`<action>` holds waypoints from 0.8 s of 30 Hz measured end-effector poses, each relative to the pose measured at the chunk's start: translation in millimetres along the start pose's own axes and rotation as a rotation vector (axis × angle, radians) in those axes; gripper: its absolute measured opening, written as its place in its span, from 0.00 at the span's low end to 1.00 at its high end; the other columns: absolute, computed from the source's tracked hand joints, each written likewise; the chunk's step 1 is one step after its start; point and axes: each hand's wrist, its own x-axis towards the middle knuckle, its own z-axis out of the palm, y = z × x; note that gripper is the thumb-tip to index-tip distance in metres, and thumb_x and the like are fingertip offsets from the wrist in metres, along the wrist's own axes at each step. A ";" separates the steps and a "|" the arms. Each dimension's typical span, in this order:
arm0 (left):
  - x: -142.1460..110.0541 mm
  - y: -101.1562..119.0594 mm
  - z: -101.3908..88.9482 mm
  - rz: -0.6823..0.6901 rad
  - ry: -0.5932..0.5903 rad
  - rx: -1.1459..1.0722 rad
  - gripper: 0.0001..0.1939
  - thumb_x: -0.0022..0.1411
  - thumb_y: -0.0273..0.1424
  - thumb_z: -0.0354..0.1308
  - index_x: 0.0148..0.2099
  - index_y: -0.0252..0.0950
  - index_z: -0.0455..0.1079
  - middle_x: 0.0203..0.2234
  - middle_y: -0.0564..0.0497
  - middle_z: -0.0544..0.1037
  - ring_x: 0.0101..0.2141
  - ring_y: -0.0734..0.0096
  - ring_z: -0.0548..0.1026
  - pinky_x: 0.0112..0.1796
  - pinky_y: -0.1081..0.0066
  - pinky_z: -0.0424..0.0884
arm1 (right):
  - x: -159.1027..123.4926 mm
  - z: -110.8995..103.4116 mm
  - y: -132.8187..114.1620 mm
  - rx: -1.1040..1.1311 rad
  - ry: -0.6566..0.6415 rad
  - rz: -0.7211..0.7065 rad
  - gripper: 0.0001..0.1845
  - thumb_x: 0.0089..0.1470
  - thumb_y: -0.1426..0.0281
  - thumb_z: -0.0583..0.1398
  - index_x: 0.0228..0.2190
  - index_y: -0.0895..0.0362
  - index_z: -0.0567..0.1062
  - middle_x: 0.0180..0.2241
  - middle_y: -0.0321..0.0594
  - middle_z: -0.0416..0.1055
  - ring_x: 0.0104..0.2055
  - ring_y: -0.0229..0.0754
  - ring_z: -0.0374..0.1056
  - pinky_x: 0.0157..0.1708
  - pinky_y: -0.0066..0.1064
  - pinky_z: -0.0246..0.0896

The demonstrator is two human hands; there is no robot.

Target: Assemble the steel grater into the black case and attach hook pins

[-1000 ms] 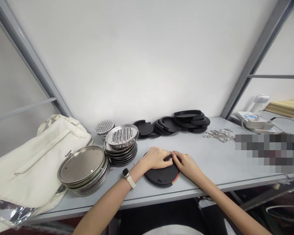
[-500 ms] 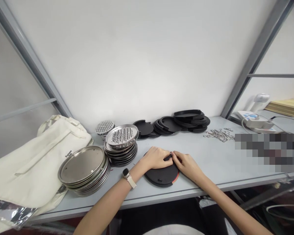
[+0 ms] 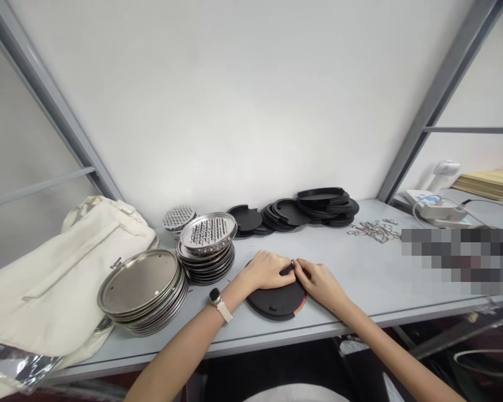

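A black round disc (image 3: 272, 301) with a red-edged strip at its right lies flat on the bench before me. Curled over its upper part, my left hand (image 3: 269, 269) is closed, with the thumb on the disc's face; the other fingertips are hidden. At the disc's far right rim my right hand (image 3: 318, 281) pinches a small shiny metal piece (image 3: 292, 262), mostly covered by the fingers. The two hands nearly touch there. Left of the disc stand stacked metal grater discs (image 3: 207, 231) and a stack of larger metal round plates (image 3: 140, 282).
Black notched round pieces (image 3: 322, 206) lie piled along the wall. Small metal clips (image 3: 375, 230) are scattered behind and to the right of my hands. A cream cloth bag (image 3: 67, 257) covers the bench's left end. A white device (image 3: 438, 207) with cables stands far right.
Both hands keep the same hold at the disc's rim. The view has shifted very slightly; nothing else visibly moved.
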 end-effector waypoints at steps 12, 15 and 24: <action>0.7 1.0 -1.2 -0.005 -0.019 -0.002 0.15 0.60 0.39 0.49 0.31 0.36 0.71 0.25 0.49 0.76 0.26 0.66 0.73 0.26 0.71 0.57 | -1.9 -1.6 -0.1 -0.010 0.003 0.005 0.18 0.60 0.64 0.45 0.22 0.54 0.63 0.17 0.35 0.66 0.18 0.37 0.61 0.23 0.27 0.47; 0.5 0.0 -0.2 0.002 -0.014 0.000 0.15 0.61 0.39 0.48 0.31 0.36 0.70 0.25 0.49 0.77 0.26 0.67 0.73 0.26 0.71 0.57 | -2.7 -1.0 -0.3 -0.014 0.001 0.002 0.18 0.60 0.64 0.45 0.22 0.54 0.64 0.17 0.35 0.67 0.19 0.38 0.62 0.23 0.27 0.47; 0.6 -0.2 -0.1 0.008 -0.019 -0.011 0.14 0.61 0.39 0.49 0.32 0.37 0.71 0.25 0.50 0.76 0.26 0.67 0.73 0.27 0.71 0.58 | -0.6 0.1 2.3 -0.017 -0.005 -0.006 0.17 0.60 0.65 0.45 0.24 0.54 0.65 0.19 0.37 0.69 0.21 0.39 0.65 0.24 0.28 0.48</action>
